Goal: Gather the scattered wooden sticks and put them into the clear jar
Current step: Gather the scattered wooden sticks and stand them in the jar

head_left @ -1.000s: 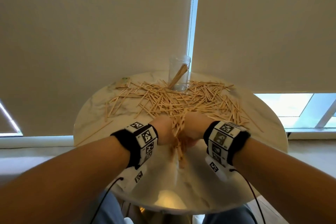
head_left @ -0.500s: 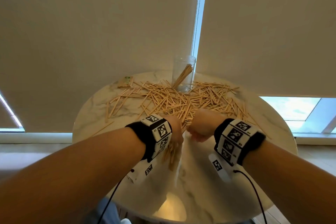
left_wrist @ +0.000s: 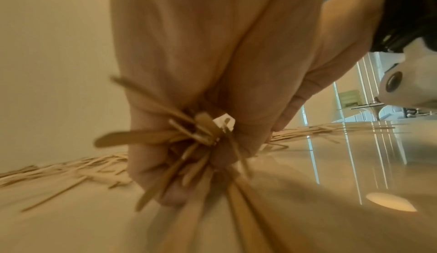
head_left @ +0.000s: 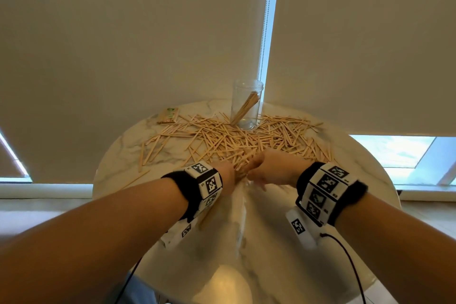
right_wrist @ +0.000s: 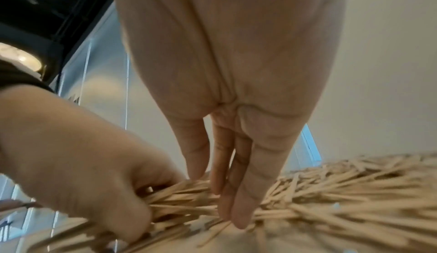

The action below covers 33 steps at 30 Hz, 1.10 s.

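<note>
Many thin wooden sticks (head_left: 249, 139) lie scattered over the far half of a round marble table (head_left: 283, 242). The clear jar (head_left: 246, 106) stands upright at the far edge with a few sticks leaning inside. My left hand (head_left: 228, 176) is at the pile's near edge, its fingers curled round a bundle of sticks (left_wrist: 165, 137) that fans out of the fist (left_wrist: 189, 163). Just to its right, my right hand (head_left: 267, 168) has straight fingers (right_wrist: 238, 201) pointing down, their tips on the loose sticks (right_wrist: 331, 191) beside the left hand (right_wrist: 82, 154).
A small wrapped pack of sticks (head_left: 169, 116) lies at the table's far left. Beige roller blinds (head_left: 123, 44) hang close behind the table, with a bead chain (head_left: 264, 32) next to the jar. Cables run from both wristbands toward me.
Both hands moved away from me to the near edge of the pile. The right hand left the shared bundle and straightened its fingers onto loose sticks; the left keeps its bundle.
</note>
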Tool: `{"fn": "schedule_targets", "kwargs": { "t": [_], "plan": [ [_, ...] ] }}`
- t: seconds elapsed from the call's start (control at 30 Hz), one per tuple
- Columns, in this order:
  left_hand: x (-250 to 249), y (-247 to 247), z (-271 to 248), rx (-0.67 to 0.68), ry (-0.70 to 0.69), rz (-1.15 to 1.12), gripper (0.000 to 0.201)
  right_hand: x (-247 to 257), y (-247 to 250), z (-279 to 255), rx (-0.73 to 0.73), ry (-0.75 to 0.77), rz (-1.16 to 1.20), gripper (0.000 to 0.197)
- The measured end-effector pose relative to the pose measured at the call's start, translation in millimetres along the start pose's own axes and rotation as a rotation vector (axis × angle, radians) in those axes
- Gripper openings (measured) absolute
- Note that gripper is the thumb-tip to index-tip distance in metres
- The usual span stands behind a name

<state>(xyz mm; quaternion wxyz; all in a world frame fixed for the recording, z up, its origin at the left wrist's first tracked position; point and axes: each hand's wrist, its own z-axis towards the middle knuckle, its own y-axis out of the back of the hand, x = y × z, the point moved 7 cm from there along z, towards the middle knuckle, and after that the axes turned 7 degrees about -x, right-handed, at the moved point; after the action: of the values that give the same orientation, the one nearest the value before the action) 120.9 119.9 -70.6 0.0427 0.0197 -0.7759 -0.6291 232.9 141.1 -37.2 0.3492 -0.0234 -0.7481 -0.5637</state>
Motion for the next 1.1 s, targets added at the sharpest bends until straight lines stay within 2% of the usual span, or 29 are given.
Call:
{"fn": "schedule_targets", "kwargs": {
  "t": [0.1,0.13,0.2,0.27,0.3,0.37,0.43,0.5,0.57,0.7,0.8,0.93,1.03,1.1],
  "plan": [
    [9,-3,0,-0.011,0.001,-0.094,0.031,-2,16,-1,-0.128,0.029,-0.089,0.013],
    [10,0,-2,-0.016,-0.001,-0.117,0.030,0,21,0,-0.169,0.052,-0.079,0.017],
    [12,7,-7,-0.039,-0.031,-0.163,0.029,6,24,5,-0.219,0.125,-0.128,0.041],
    [14,14,-10,-0.068,-0.076,-0.208,0.028,14,20,9,-0.194,0.183,-0.240,0.065],
    [16,15,-11,-0.074,-0.088,-0.231,0.026,17,16,12,-0.169,0.200,-0.320,0.069],
    [21,18,-13,-0.098,-0.105,-0.281,0.020,22,8,19,-0.134,0.237,-0.480,0.057],
    [24,19,-17,-0.130,-0.133,-0.314,0.017,25,8,25,-0.152,0.240,-0.504,0.037],
    [26,21,-21,-0.171,-0.183,-0.347,0.034,31,11,26,-0.197,0.276,-0.453,0.026],
    [31,21,-21,-0.195,-0.218,-0.361,0.038,39,11,25,-0.214,0.338,-0.428,0.023],
    [47,23,-15,-0.235,-0.223,-0.372,0.014,45,18,23,-0.270,0.393,-0.365,0.020],
    [54,25,-15,-0.231,-0.227,-0.398,0.016,42,30,24,-0.317,0.375,-0.304,0.019],
    [62,22,-12,-0.217,-0.219,-0.388,0.018,42,36,26,-0.304,0.369,-0.310,0.021],
    [63,23,-14,-0.142,-0.229,-0.573,0.014,42,36,28,-0.265,0.376,-0.357,0.021],
    [63,29,-19,-0.149,-0.236,-0.645,0.013,42,38,30,-0.243,0.366,-0.415,0.019]
  ]
}}
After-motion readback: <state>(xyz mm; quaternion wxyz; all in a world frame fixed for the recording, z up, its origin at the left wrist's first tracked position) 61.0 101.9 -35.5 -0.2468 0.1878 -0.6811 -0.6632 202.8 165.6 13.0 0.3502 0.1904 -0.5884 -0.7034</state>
